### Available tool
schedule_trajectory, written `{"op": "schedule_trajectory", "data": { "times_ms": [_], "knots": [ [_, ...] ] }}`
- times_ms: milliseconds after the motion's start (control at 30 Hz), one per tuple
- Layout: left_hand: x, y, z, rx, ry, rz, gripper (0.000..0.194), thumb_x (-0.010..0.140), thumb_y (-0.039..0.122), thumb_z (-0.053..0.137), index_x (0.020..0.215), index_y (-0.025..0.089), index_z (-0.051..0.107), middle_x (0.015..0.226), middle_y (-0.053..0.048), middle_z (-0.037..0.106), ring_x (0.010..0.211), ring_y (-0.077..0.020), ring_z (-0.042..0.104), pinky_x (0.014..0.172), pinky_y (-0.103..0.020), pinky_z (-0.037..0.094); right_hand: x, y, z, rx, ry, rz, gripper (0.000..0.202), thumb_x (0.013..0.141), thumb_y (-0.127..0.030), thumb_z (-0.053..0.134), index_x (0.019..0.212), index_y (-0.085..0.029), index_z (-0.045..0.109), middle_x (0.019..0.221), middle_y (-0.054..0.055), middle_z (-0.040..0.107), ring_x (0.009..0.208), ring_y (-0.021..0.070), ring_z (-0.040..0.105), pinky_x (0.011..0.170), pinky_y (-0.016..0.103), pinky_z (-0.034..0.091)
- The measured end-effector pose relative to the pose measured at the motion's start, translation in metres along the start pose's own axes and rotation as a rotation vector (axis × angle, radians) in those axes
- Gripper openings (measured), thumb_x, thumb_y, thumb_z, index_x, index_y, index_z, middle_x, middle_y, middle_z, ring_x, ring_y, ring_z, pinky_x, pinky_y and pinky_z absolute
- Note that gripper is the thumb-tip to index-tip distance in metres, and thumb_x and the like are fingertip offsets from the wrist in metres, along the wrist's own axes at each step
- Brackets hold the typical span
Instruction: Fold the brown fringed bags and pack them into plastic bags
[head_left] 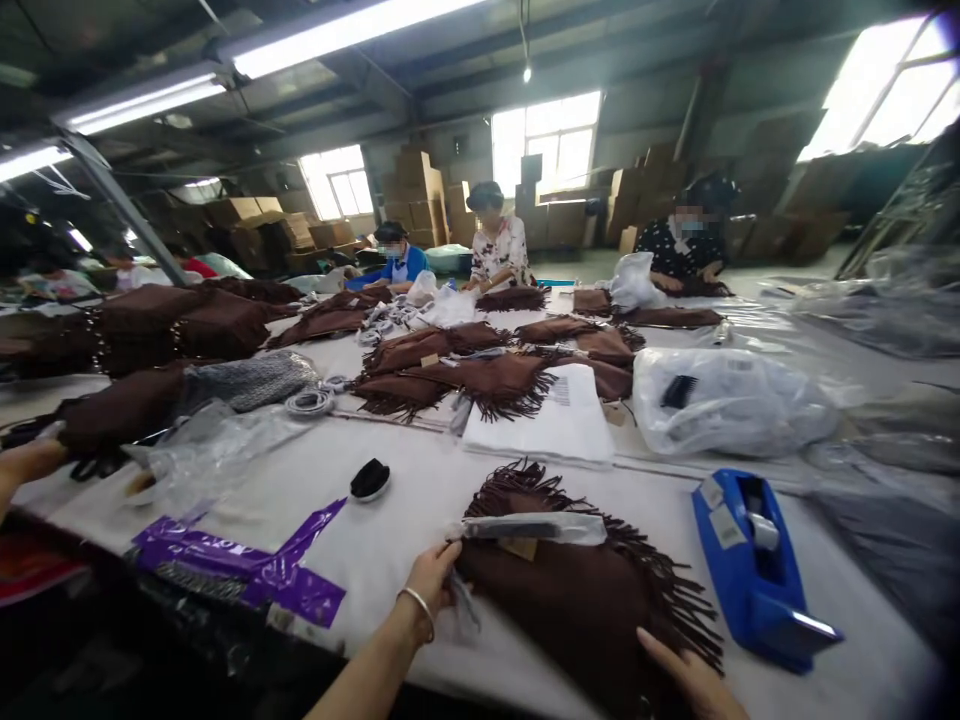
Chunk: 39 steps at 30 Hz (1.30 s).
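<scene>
The brown fringed bag (592,600) lay flat on the white table (405,510) at the near centre, its fringe running along the far and right edges. A rolled clear plastic strip (536,527) lay across its far edge, with a tan tag just beneath it.

The left hand (433,578), wearing a bangle at the wrist, was closed in a pinch at the left edge of the bag, where the plastic strip ended; whether it gripped the bag, the plastic or both could not be told. The right hand (686,675) rested flat and open on the near right part of the bag, fingers extended, holding nothing.

Just right of the bag stood a blue tape dispenser (757,565), close to the fringe. To the left lay a small black oval item (370,480) and, nearer the table edge, purple printed packaging (240,565). Crumpled clear plastic (202,455) lay farther left.

Beyond the bag lay a flat white sheet stack (551,420) and, right of it, a filled clear plastic bag (727,400). More brown fringed bags (465,380) were spread over the middle and far table. Another person's hand (30,460) rested at the far left edge.

At the far end, three people (499,245) sat at the table. Cardboard boxes (420,195) were stacked behind them.
</scene>
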<state>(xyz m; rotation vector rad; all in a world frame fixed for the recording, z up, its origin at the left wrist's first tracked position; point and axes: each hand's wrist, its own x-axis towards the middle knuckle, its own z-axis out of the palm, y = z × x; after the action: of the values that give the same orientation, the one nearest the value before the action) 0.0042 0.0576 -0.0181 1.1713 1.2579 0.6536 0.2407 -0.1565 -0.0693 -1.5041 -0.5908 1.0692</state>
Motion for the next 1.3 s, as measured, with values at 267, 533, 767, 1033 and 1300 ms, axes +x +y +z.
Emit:
{"op": "schedule_trajectory", "data": {
  "times_ms": [267,533,767,1033,1300],
  "knots": [
    [-0.012,0.012,-0.035,0.346,-0.082,-0.015,0.03,0.07,0.043,0.068,0.079,0.017,0.057,0.062,-0.004,0.06,0.067,-0.027,0.064,0.068,-0.042,0.05,0.059,0.014,-0.064,-0.479,0.069,-0.191,0.048,0.075,-0.047,0.053,0.109,-0.014,0.057,0.107,0.014,0.067,0.103,0.0309,0.06,0.094,0.045,0.046],
    [-0.014,0.034,0.006,1.287,0.011,0.927,0.047,0.073,0.021,0.069,0.118,0.021,0.053,0.107,-0.009,0.056,0.101,-0.0276,0.048,0.089,-0.044,0.04,0.03,-0.018,-0.005,-1.076,0.392,-0.907,0.054,0.085,-0.042,0.046,0.135,-0.025,0.037,0.137,0.006,0.046,0.126,0.0268,0.041,0.104,0.049,0.036],
    [0.012,0.048,-0.007,0.666,0.086,0.798,0.006,0.077,0.022,0.062,0.082,0.019,0.063,0.087,-0.004,0.059,0.088,-0.0204,0.052,0.079,-0.033,0.043,0.028,-0.055,0.061,-0.778,0.132,-1.108,0.04,0.085,-0.017,0.051,0.123,-0.029,0.049,0.129,0.003,0.051,0.124,0.021,0.042,0.105,0.042,0.035],
    [0.013,0.031,-0.067,0.074,0.342,0.362,0.044,0.074,0.05,0.062,0.099,0.013,0.061,0.088,-0.007,0.066,0.078,-0.0169,0.06,0.061,-0.023,0.044,0.04,-0.068,0.183,-0.913,-0.792,-1.08,0.043,0.087,-0.048,0.047,0.124,-0.027,0.05,0.129,0.002,0.055,0.133,0.0228,0.03,0.114,0.049,0.017],
    [-0.054,-0.008,-0.098,0.562,0.097,0.718,0.039,0.083,0.03,0.058,0.121,0.024,0.051,0.108,-0.007,0.059,0.1,-0.0217,0.057,0.089,-0.034,0.047,0.055,-0.049,0.158,-0.986,-0.741,-1.025,0.019,0.089,-0.033,0.047,0.081,-0.022,0.06,0.088,-0.001,0.064,0.109,0.0151,0.05,0.116,0.041,0.01]
  ]
}}
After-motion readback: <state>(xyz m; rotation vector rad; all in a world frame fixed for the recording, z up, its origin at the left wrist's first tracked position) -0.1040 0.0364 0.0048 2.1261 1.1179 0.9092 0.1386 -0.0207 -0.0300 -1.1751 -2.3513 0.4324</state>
